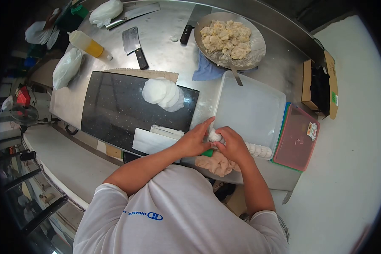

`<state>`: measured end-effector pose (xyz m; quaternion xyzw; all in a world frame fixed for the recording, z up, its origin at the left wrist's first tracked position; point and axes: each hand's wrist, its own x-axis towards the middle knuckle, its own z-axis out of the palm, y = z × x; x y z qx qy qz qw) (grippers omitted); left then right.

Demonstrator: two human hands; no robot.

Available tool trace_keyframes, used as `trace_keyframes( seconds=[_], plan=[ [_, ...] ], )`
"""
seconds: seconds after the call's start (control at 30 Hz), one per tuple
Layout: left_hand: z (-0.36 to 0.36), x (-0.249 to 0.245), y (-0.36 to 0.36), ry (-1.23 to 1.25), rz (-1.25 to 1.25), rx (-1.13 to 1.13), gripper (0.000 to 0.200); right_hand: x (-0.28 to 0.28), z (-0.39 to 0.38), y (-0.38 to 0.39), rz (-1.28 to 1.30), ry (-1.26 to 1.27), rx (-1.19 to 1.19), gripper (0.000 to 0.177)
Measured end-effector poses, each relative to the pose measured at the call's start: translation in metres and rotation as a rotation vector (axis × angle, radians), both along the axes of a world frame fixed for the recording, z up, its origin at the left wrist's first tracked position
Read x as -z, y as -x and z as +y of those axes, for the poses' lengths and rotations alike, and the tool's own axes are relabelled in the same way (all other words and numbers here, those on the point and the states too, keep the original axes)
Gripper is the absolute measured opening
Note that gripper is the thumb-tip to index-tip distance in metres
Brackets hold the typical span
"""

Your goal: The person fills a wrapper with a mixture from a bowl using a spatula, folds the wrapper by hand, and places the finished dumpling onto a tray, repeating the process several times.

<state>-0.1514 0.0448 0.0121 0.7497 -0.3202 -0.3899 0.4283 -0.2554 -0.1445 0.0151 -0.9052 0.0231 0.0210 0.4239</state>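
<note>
Between my fingers, over the near left corner of a white plastic tray (252,99), is a small pleated white dumpling (214,136). My left hand (195,140) cups it from the left, thumb and fingers on either side. My right hand (233,145) pinches it from the right. A row of finished dumplings (259,150) lies along the tray's near edge, partly hidden behind my right hand. Round white dough wrappers (160,91) are fanned in a stack on a black speckled board (110,106). Beyond the tray, a metal bowl (260,53) holds chunky pale filling (226,36) and a spatula (237,78).
A wide-bladed metal tool (150,142) lies on the board's near edge. A cleaver (133,42), other knives, a squeeze bottle (86,44) and plastic bags (67,67) sit farther off. Red-lidded containers (298,137) stand right; a crumpled tan cloth (218,164) lies below my hands.
</note>
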Motion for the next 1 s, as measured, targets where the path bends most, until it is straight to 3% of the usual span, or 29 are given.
trace_keyframes(
  seconds=[0.17,0.27,0.33,0.47,0.57,0.63,0.67,0.73,0.87,0.93,1.0],
  plan=[
    [0.000,0.004,-0.001,-0.007,-0.025,-0.014,0.100,-0.004,-0.005,-0.001,-0.030,0.090,-0.068,0.038],
    [-0.001,0.006,-0.001,-0.016,0.016,-0.002,0.099,-0.011,-0.009,-0.004,0.086,0.163,-0.119,0.039],
    [-0.001,0.005,-0.002,0.003,0.019,-0.014,0.096,-0.012,-0.010,-0.011,0.179,0.204,-0.287,0.043],
    [-0.001,0.006,-0.002,-0.014,-0.001,0.006,0.096,-0.016,-0.021,-0.019,0.308,0.146,-0.407,0.053],
    [0.002,0.000,-0.004,-0.024,-0.087,0.010,0.091,-0.022,-0.036,-0.010,0.315,-0.053,-0.337,0.062],
    [0.004,-0.001,-0.007,0.065,-0.433,0.020,0.085,-0.036,-0.051,0.006,0.185,-0.272,0.069,0.061],
    [0.000,-0.003,-0.008,0.073,-0.426,0.034,0.085,-0.039,-0.064,0.017,0.190,-0.269,0.086,0.061],
    [-0.010,-0.018,-0.013,0.231,-0.616,0.178,0.085,-0.044,-0.089,0.042,0.074,-0.109,0.289,0.065],
    [-0.037,-0.007,-0.002,0.282,-0.645,0.433,0.090,-0.045,-0.095,0.083,0.152,0.071,0.324,0.070],
    [-0.048,0.003,0.001,0.066,-0.754,0.601,0.077,-0.035,-0.077,0.089,0.113,0.165,0.265,0.072],
    [-0.053,0.002,-0.002,0.037,-0.756,0.639,0.069,-0.022,-0.060,0.089,0.042,0.215,0.233,0.071]
  ],
)
